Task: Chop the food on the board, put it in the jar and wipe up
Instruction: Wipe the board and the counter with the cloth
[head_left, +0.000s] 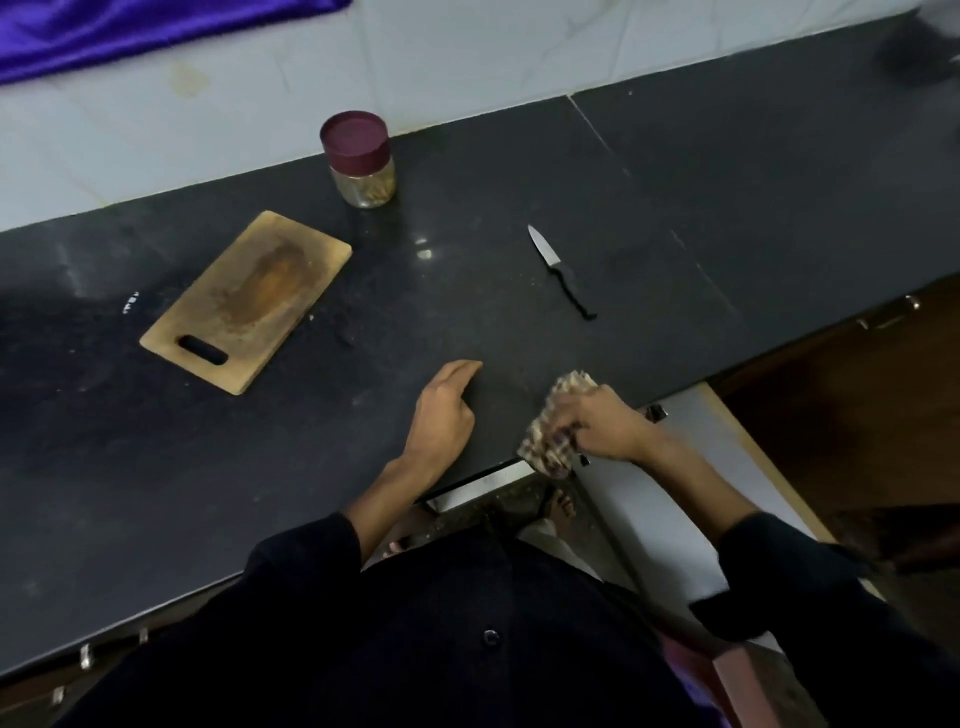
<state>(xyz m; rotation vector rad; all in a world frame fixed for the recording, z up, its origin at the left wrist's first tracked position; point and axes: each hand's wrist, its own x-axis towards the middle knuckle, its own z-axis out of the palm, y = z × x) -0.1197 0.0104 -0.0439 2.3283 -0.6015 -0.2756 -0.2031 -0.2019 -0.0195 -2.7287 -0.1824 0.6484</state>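
Head view puts the wooden chopping board (247, 302) at the left of the black stone counter (675, 182), bare of food apart from a brown stain down its middle. Beyond it, near the tiled wall, stands the clear jar (362, 165) with its maroon lid on and pale chopped pieces inside, so I judge the chopping and filling done and the wipe-up to be what remains.

My right hand (605, 423) has its fingers curled round a crumpled patterned cloth (553, 434), right at the counter's front edge, where part of the cloth hangs over. My left hand (449, 405) rests on the counter just beside it, fingers relaxed and lightly bent, holding nothing.

What worries me from here:
- The paring knife (563, 273) lies loose, well to the right of the board, tip pointing towards the wall. A broad sweep of the cloth could catch it and send it skidding, or drag my fingers onto the blade.
- Pale crumbs sit by the board's near right edge; wiping towards me would push them off onto the floor, where a sandalled foot (558, 506) shows.
- A careless pass under the board could shove it into the jar.
- The cloth itself could slip off the edge if my hold loosens.
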